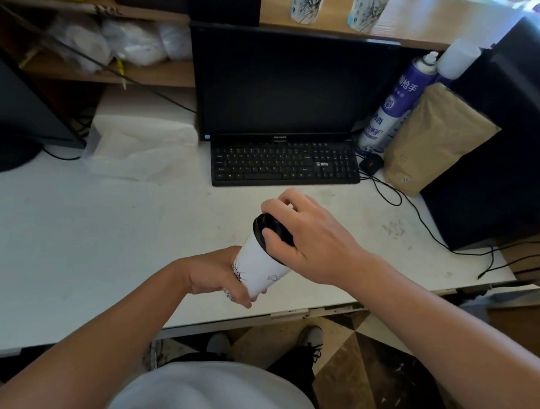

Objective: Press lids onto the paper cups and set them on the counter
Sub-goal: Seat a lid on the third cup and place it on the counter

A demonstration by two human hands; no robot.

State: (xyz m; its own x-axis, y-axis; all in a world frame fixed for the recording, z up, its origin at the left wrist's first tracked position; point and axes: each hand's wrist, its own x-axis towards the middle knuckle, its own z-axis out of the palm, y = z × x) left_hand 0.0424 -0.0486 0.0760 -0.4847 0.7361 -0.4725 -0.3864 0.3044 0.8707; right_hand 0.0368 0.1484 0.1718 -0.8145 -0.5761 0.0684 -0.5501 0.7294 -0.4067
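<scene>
A white paper cup [260, 266] with a dark line drawing is held tilted above the white counter [89, 232], near its front edge. My left hand [219, 273] grips the cup's lower half from the left. A black lid [269, 226] sits on the cup's mouth. My right hand [304, 237] is curled over that lid, thumb on its near rim and fingers over the far side. Part of the lid is hidden under the palm. Two more patterned paper cups [307, 3] [368, 9] stand on the upper wooden shelf.
A black keyboard [285, 164] and monitor [287, 83] stand behind the hands. A spray can [393, 101], a brown paper bag [431, 141] and a black box [503, 138] crowd the right. Cables [418, 218] trail across the right counter. White plastic sheeting [143, 147] lies at left.
</scene>
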